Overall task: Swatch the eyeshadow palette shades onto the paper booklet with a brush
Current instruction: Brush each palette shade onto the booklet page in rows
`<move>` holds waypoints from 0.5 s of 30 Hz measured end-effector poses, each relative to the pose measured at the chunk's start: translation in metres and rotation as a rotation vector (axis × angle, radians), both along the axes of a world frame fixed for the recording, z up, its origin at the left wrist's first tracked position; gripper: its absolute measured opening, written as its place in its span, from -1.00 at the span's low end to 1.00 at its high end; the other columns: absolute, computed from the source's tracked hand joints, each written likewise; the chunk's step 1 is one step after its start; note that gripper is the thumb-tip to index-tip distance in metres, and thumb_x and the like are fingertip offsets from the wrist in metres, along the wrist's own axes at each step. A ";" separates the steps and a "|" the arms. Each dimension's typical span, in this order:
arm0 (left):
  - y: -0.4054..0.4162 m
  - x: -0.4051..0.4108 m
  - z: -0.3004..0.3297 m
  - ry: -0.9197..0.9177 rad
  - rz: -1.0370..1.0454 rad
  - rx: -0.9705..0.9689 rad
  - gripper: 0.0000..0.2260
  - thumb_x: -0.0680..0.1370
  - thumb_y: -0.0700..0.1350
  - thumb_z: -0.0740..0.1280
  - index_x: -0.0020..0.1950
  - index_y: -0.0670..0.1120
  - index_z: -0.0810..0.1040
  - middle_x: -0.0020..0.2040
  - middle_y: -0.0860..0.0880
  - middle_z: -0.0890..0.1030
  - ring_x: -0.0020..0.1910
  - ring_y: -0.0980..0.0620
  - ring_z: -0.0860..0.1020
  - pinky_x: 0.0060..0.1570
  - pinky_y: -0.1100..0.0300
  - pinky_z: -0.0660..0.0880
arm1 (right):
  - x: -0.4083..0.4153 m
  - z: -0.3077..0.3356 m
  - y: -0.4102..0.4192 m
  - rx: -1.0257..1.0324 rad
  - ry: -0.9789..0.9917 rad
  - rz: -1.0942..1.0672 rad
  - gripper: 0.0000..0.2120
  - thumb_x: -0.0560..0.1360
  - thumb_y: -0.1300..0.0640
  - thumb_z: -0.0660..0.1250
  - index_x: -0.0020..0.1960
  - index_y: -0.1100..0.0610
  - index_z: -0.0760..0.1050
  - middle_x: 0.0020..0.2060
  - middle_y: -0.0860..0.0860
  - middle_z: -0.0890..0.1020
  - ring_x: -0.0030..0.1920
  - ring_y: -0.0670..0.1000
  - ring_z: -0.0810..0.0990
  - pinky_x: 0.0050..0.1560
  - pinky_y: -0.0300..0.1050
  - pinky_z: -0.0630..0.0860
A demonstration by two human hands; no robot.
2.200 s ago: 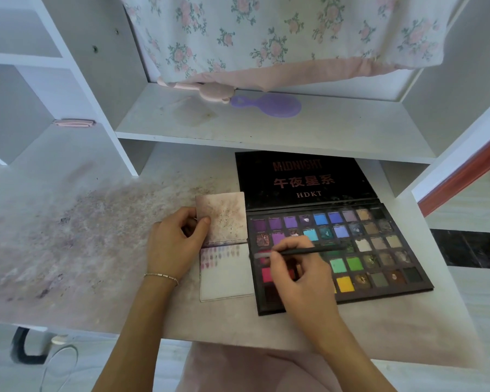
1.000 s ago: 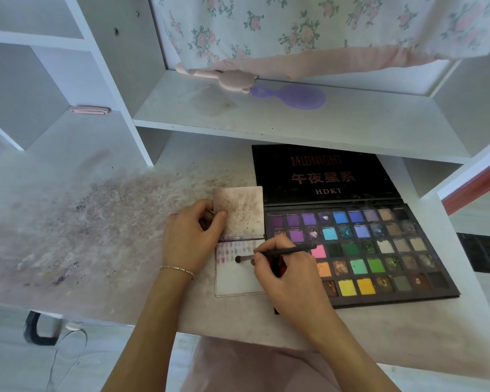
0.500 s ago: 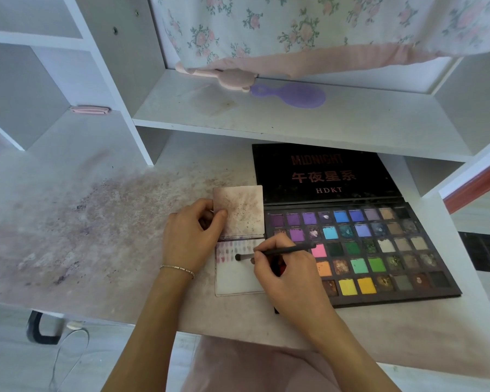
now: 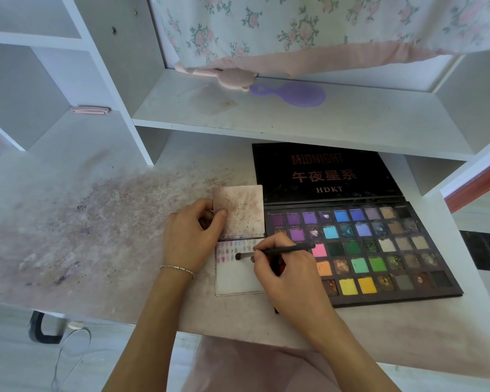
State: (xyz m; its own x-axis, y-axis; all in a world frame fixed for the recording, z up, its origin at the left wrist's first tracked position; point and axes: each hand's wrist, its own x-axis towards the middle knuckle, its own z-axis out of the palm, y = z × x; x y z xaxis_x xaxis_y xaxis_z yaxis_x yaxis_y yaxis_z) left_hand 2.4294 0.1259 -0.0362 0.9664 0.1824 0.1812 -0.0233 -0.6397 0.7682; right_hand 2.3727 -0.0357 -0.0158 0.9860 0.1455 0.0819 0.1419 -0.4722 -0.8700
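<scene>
While the left hand [image 4: 194,239] pins the paper booklet [image 4: 238,275] flat, thumb curled over the edge of its turned-back upper leaf, the right hand [image 4: 287,281] pinches the brush [image 4: 275,251] near the middle of its dark handle. Its tip lies on the lower page, just beside the left hand's knuckles, at the near end of a row of small pinkish dabs along the top of that page. The handle runs away to the right, over the edge of the eyeshadow palette [image 4: 379,250], which lies open directly beyond the right hand and touches the booklet's right edge, its lid flat behind it.

By the look of it, the step in hand is laying one shade down on the page: a swatch being stroked in below or beside the existing dabs. Most of the page under the brush is bare, and many pans look untouched by this row, so the task seems early.

Next, the right hand would need to lift the brush, carry it rightward to a fresh pan, load it lightly, and return to an unmarked spot. Meanwhile the left hand should keep the booklet from sliding.
</scene>
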 end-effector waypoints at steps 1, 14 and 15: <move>0.000 0.000 0.000 0.000 0.000 0.002 -0.95 0.48 -0.05 0.35 -0.17 0.00 0.57 -0.37 0.09 0.58 -0.35 0.12 0.53 -0.29 0.19 0.47 | 0.000 0.000 0.000 0.001 0.001 0.000 -0.73 0.48 0.16 0.28 -0.24 -0.19 0.32 -0.33 -0.18 0.52 -0.27 -0.21 0.49 -0.32 -0.38 0.41; 0.000 0.001 0.000 0.001 -0.005 -0.025 -0.96 0.47 -0.07 0.36 -0.19 0.03 0.56 -0.37 0.08 0.58 -0.35 0.09 0.54 -0.28 0.18 0.47 | -0.001 0.000 -0.003 0.215 -0.094 -0.134 -0.72 0.49 0.25 0.28 -0.10 -0.16 0.47 -0.18 -0.16 0.59 -0.12 -0.19 0.56 -0.22 -0.44 0.45; 0.000 0.000 0.000 0.002 -0.004 -0.025 -0.95 0.47 -0.06 0.36 -0.19 0.01 0.56 -0.37 0.07 0.58 -0.35 0.09 0.54 -0.29 0.18 0.47 | -0.002 -0.001 -0.004 0.223 -0.119 -0.147 -0.73 0.50 0.24 0.27 -0.08 -0.16 0.48 -0.17 -0.16 0.59 -0.12 -0.18 0.57 -0.20 -0.42 0.47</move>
